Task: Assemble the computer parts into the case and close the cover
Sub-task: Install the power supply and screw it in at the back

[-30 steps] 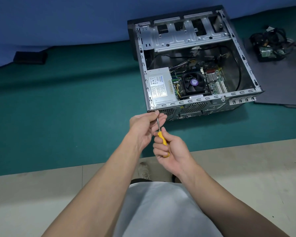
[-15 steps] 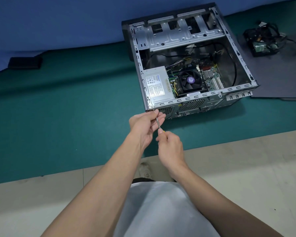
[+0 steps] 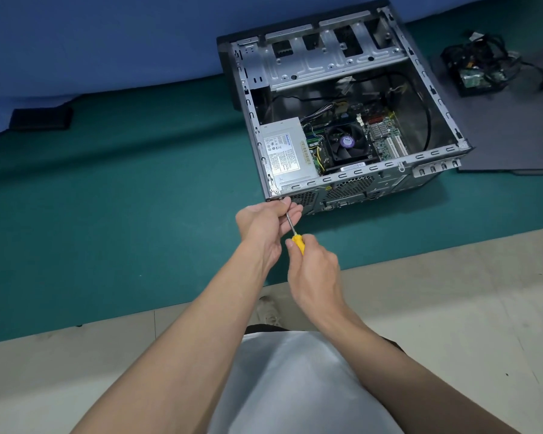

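Observation:
An open grey computer case (image 3: 433, 155) lies on its side on the green mat, its inside facing up. Inside I see a silver power supply (image 3: 284, 148), a black CPU fan (image 3: 347, 144) and the motherboard (image 3: 386, 136). My right hand (image 3: 314, 270) grips the yellow handle of a screwdriver (image 3: 297, 242). Its metal shaft points up at the case's near left corner. My left hand (image 3: 265, 227) pinches the shaft close to the tip, right against the case's rear panel. The tip itself is hidden by my fingers.
A dark flat panel (image 3: 499, 133) lies on the mat right of the case, with a black part and tangled cables (image 3: 480, 70) on it. A small black box (image 3: 41, 119) sits at far left by the blue backdrop. The mat's edge meets pale floor near my feet.
My right hand has turned on the screwdriver handle, so the yellow grip was hidden and shows again. Both hands stay at the case's near left corner. The view has shifted slightly.

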Available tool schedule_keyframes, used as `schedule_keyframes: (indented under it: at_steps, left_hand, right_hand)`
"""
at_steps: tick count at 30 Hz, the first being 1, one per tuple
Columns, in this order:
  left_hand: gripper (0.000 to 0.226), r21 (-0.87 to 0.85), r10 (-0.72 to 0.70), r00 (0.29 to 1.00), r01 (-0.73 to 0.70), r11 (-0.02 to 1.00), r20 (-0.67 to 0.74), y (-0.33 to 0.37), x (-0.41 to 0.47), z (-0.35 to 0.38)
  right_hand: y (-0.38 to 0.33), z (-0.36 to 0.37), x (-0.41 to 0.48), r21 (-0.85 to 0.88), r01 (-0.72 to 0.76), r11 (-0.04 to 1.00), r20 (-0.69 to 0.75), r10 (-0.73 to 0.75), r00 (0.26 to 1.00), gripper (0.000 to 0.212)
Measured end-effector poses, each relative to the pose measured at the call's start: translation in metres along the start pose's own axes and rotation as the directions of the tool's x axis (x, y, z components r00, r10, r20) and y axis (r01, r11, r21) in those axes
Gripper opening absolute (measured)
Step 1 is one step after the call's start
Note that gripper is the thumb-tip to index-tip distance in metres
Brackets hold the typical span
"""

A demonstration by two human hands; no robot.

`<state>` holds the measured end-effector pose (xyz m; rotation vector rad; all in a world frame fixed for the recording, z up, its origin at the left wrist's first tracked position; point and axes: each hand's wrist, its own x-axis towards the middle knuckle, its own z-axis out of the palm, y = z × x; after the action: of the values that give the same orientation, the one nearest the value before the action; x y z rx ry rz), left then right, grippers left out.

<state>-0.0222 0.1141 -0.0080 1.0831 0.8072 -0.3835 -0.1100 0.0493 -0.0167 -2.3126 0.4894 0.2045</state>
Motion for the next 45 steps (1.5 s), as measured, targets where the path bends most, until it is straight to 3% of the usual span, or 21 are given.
schedule_keyframes:
  at_steps: [2, 4, 6, 8, 9, 11, 13, 15, 18, 21, 23, 25, 27, 29, 32, 33, 37, 39, 42, 43, 45]
  left_hand:
    - [0.005, 0.001, -0.006, 1.0, 0.006, 1.0, 0.024, 0.001, 0.001, -0.001]
    - [0.005, 0.024, -0.011, 0.999, 0.01, 1.0, 0.048, 0.002, 0.001, -0.003]
    - [0.004, 0.042, -0.015, 0.998, 0.012, 0.999, 0.063, 0.003, 0.001, -0.004]
    - [0.004, 0.044, -0.018, 0.998, 0.015, 0.999, 0.062, 0.004, 0.001, -0.005]
    - [0.004, 0.043, -0.018, 0.998, 0.015, 0.999, 0.058, 0.004, 0.001, -0.005]
    - [0.005, 0.038, -0.01, 0.999, 0.008, 0.999, 0.044, 0.004, 0.0, -0.004]
    - [0.005, 0.042, 0.002, 1.0, -0.003, 0.999, 0.022, 0.004, 0.001, -0.003]
    - [0.004, 0.048, 0.007, 1.0, -0.007, 0.999, 0.012, 0.002, 0.001, -0.002]
    - [0.003, 0.047, -0.002, 1.0, 0.001, 0.999, 0.015, 0.001, -0.001, -0.001]
    - [0.003, 0.049, -0.014, 0.999, 0.012, 0.999, 0.042, 0.003, 0.0, -0.003]
    - [0.004, 0.03, -0.026, 0.998, 0.024, 0.999, 0.064, 0.005, 0.0, -0.005]
    - [0.004, 0.012, -0.037, 0.997, 0.037, 0.999, 0.07, 0.006, 0.0, -0.006]
    - [0.003, 0.006, -0.044, 0.997, 0.043, 0.999, 0.06, 0.005, 0.0, -0.005]
    - [0.003, 0.0, -0.038, 0.998, 0.038, 0.999, 0.047, 0.005, -0.001, -0.004]
    - [0.004, 0.041, -0.019, 1.0, 0.019, 0.999, 0.02, 0.004, 0.001, -0.005]
    - [0.004, 0.057, -0.015, 1.0, 0.014, 0.998, 0.018, 0.003, 0.0, -0.004]
    - [0.004, 0.068, -0.012, 0.999, 0.009, 0.998, 0.036, 0.004, 0.0, -0.003]
    - [0.003, 0.063, -0.018, 0.999, 0.015, 0.998, 0.049, 0.005, 0.0, -0.004]
    - [0.003, 0.029, -0.04, 0.997, 0.038, 0.999, 0.061, 0.005, -0.001, -0.006]
    - [0.003, 0.019, -0.042, 0.997, 0.041, 0.999, 0.062, 0.005, -0.001, -0.006]
    - [0.003, 0.012, -0.04, 0.997, 0.039, 0.999, 0.059, 0.005, -0.001, -0.004]
  right_hand:
    - [-0.001, 0.004, 0.004, 0.024, -0.037, 0.999, -0.03, 0.038, 0.999, 0.03]
    - [-0.006, 0.006, 0.003, 0.362, -0.18, 0.915, 0.071, 0.166, 0.984, 0.03]
    - [-0.004, 0.006, 0.008, 0.809, -0.498, 0.312, 0.433, 0.255, 0.864, 0.03]
    - [-0.001, 0.0, 0.01, 0.674, -0.673, -0.305, 0.717, 0.05, 0.695, 0.026]
    - [0.0, -0.003, 0.011, 0.598, -0.69, -0.408, 0.752, -0.014, 0.659, 0.025]
    - [0.0, -0.006, 0.013, 0.638, -0.701, -0.319, 0.745, 0.021, 0.667, 0.026]
    - [-0.001, -0.004, 0.01, 0.752, -0.609, 0.253, 0.554, 0.257, 0.792, 0.029]
    - [0.002, 0.001, 0.003, 0.413, -0.314, 0.855, 0.192, 0.255, 0.948, 0.029]
    - [0.006, 0.011, 0.002, 0.128, -0.085, 0.988, 0.032, 0.082, 0.996, 0.025]
    - [0.0, 0.011, 0.008, 0.386, -0.214, 0.897, 0.114, 0.184, 0.976, 0.031]
    - [-0.002, 0.008, 0.011, 0.79, -0.477, 0.385, 0.415, 0.236, 0.878, 0.032]
    - [-0.001, 0.0, 0.012, 0.723, -0.673, -0.154, 0.687, 0.053, 0.725, 0.03]
    - [0.0, -0.006, 0.014, 0.615, -0.727, -0.306, 0.749, -0.06, 0.659, 0.029]
    - [-0.001, -0.007, 0.016, 0.702, -0.705, -0.098, 0.712, 0.068, 0.699, 0.029]
    - [-0.002, -0.004, 0.004, 0.46, -0.372, 0.806, 0.284, 0.263, 0.922, 0.03]
    - [0.0, 0.001, -0.001, 0.244, -0.236, 0.941, 0.18, 0.196, 0.964, 0.03]
    - [-0.002, 0.01, 0.002, 0.189, -0.17, 0.967, 0.085, 0.156, 0.984, 0.026]
    - [-0.006, 0.011, 0.005, 0.577, -0.332, 0.746, 0.208, 0.26, 0.943, 0.028]
    - [-0.004, 0.006, 0.006, 0.752, -0.648, -0.122, 0.659, 0.093, 0.747, 0.028]
    - [-0.002, 0.001, 0.008, 0.665, -0.691, -0.284, 0.719, -0.008, 0.695, 0.026]
    - [0.001, -0.005, 0.011, 0.597, -0.715, -0.365, 0.747, -0.073, 0.661, 0.024]
